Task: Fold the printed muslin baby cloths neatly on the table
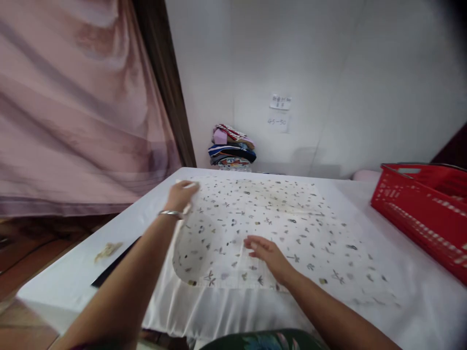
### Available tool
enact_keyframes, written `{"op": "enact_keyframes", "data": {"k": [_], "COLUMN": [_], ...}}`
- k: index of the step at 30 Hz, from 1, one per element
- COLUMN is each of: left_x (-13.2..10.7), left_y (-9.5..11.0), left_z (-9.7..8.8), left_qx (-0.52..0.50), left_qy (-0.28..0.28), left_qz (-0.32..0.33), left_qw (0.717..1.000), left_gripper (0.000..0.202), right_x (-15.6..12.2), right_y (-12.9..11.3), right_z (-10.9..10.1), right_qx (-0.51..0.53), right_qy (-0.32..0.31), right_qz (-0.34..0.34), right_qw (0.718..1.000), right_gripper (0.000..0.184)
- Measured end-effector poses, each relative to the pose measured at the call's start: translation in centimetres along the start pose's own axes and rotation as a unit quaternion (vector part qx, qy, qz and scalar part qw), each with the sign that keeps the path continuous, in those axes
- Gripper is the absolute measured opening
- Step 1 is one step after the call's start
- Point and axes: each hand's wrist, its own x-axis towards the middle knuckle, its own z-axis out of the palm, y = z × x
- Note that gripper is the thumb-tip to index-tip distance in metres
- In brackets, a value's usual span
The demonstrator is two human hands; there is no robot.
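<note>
A white cloth (251, 218) printed with small grey and olive motifs lies spread over the white-covered table. At its far left corner my left hand (182, 192), with a silver bangle on the wrist, has its fingers closed on the edge. That left side is raised and curls over. My right hand (268, 253) is low over the middle of the near part, fingers loosely bent and the thumb a little apart, with nothing seen in it. Whether its fingertips touch the fabric I cannot tell. Slight motion blur softens both hands.
A red plastic basket (419, 214) stands at the right. Folded clothes (232, 148) are stacked by the back wall. Left of my left arm lie a dark flat object (115, 263) and a beige scrap (108, 251). A pink curtain (73, 107) hangs at the left.
</note>
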Motion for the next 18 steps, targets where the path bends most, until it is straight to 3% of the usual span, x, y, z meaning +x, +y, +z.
{"op": "enact_keyframes", "data": {"k": [1,3,6,9,11,14,16,18], "left_x": [-2.0,-7.6,-17.6,-25.1,-27.8,-29.1,-29.1,-28.8], "left_y": [3.1,8.6,13.1,13.2,12.3,10.6,9.7,8.8], "left_z": [2.6,7.7,13.7,17.2,18.4,18.9,18.7,18.3], "left_qx": [-0.022,-0.035,-0.018,0.018,0.005,-0.043,-0.067,-0.076], "left_qy": [-0.081,-0.225,-0.374,-0.415,-0.449,-0.488,-0.492,-0.480], "left_qz": [0.062,0.175,0.300,0.393,0.424,0.438,0.432,0.430], "left_qw": [0.995,0.958,0.877,0.820,0.787,0.754,0.753,0.761], "left_gripper": [0.024,0.021,0.021,0.023,0.025,0.047,0.063,0.066], "right_x": [-0.1,-0.8,-3.3,-6.5,-8.5,-10.4,-10.7,-10.3], "right_y": [-1.1,-3.0,-3.6,-1.6,0.2,1.7,1.8,1.7], "right_z": [-1.1,-3.8,-8.4,-12.3,-14.0,-15.3,-15.5,-15.7], "right_qx": [0.067,0.184,0.279,0.298,0.304,0.320,0.311,0.280], "right_qy": [0.023,0.060,0.092,0.134,0.167,0.186,0.178,0.164], "right_qz": [-0.007,-0.026,-0.030,0.030,0.073,0.079,0.070,0.075], "right_qw": [0.997,0.981,0.955,0.945,0.935,0.926,0.931,0.943], "right_gripper": [0.046,0.045,0.038,0.031,0.027,0.021,0.019,0.020]}}
